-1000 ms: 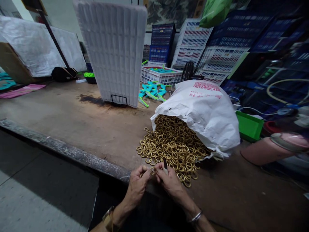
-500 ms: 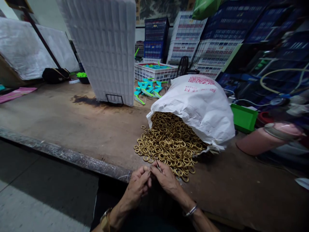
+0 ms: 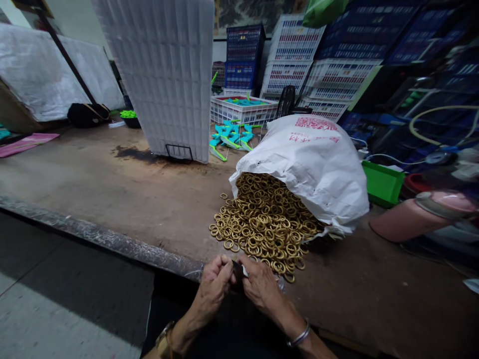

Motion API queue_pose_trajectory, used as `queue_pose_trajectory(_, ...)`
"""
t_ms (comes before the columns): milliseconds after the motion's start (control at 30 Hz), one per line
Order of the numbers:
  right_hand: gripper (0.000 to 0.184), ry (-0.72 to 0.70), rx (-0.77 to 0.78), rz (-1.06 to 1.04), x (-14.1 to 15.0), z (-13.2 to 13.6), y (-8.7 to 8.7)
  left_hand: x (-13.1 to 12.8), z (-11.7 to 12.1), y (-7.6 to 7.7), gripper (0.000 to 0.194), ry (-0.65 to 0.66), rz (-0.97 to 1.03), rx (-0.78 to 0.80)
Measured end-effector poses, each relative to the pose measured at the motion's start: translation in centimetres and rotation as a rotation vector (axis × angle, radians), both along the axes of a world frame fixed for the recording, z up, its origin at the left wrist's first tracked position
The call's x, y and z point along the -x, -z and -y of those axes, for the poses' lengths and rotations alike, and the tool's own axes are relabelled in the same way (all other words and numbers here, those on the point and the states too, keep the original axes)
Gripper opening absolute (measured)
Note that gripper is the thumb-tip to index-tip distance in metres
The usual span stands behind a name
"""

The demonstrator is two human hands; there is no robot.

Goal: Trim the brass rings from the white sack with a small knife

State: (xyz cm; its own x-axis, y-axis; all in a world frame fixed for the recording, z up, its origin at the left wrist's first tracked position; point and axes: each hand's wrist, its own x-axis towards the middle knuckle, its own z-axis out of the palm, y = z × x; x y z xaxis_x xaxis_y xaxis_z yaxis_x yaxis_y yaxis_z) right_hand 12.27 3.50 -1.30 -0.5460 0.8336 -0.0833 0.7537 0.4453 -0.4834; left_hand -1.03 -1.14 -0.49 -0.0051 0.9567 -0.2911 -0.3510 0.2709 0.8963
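Observation:
My left hand [image 3: 215,280] is closed in a pinch near the table's front edge; whatever lies between its thumb and fingers is too small to make out. Close beside it, my right hand [image 3: 262,285] is closed too, with a small pale piece showing at its thumb and a dark patch between the hands. I cannot tell what that piece is. Just beyond my fingertips spreads a heap of gold-coloured rings [image 3: 262,232]. They spill from the mouth of a white woven sack [image 3: 318,169] lying on its side.
On the brown table [image 3: 149,199] stands a tall pale ribbed panel [image 3: 168,85] in a wire stand. Turquoise-and-green toy bows [image 3: 232,134] lie behind. Stacked crates [image 3: 288,75] line the back. A green tray [image 3: 381,182] and a pink cylinder [image 3: 415,219] are at the right.
My right hand has shifted slightly right and down, a little away from the left. A thin piece at its fingertips has given way to a pale bit by the thumb. The left hand stays pinched.

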Motion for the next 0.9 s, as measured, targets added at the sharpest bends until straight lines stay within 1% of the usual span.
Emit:
queue_pose_trajectory(100, 0.031, -0.026, -0.009, 0.06, 0.2, 0.1, -0.2, 0.1, -0.2, 0.0, 0.032, -0.023, -0.08, -0.04)
queue_pose_trajectory(233, 0.033, -0.072, -0.02, 0.082, 0.1, 0.2, -0.3, 0.4, 0.1, -0.1, 0.033, -0.027, -0.142, -0.114)
queue_pose_trajectory(333, 0.031, -0.034, -0.058, 0.131, 0.1, -0.1, -0.2, 0.5, 1.1, -0.5, 0.031, 0.008, -0.129, -0.093)
queue_pose_trajectory(400, 0.027, 0.027, -0.077, 0.169, 0.3, -0.5, -0.2, 0.4, 1.8, -0.7, 0.027, 0.054, -0.064, -0.065)
queue_pose_trajectory(500, 0.025, 0.066, -0.118, 0.157, 1.0, -1.0, -0.7, 0.4, 2.3, -1.0, 0.026, 0.089, 0.123, 0.008)
queue_pose_trajectory(600, 0.035, 0.036, -0.187, 0.134, 2.1, -1.2, -1.2, 0.7, 2.0, -0.9, 0.028, 0.03, 0.274, 0.105)
queue_pose_trajectory(700, 0.044, 0.019, -0.232, 0.188, 3.1, -1.5, -1.2, 1.1, 1.6, -0.7, 0.029, -0.025, 0.302, 0.126)
queue_pose_trajectory(800, 0.038, 0.023, -0.225, 0.271, 3.7, -1.9, -0.8, 1.6, 1.5, -0.7, 0.025, -0.059, 0.362, 0.117)
queue_pose_trajectory(900, 0.032, 0.032, -0.199, 0.313, 4.0, -2.3, -0.3, 1.9, 1.4, -0.6, 0.021, -0.075, 0.474, 0.141)
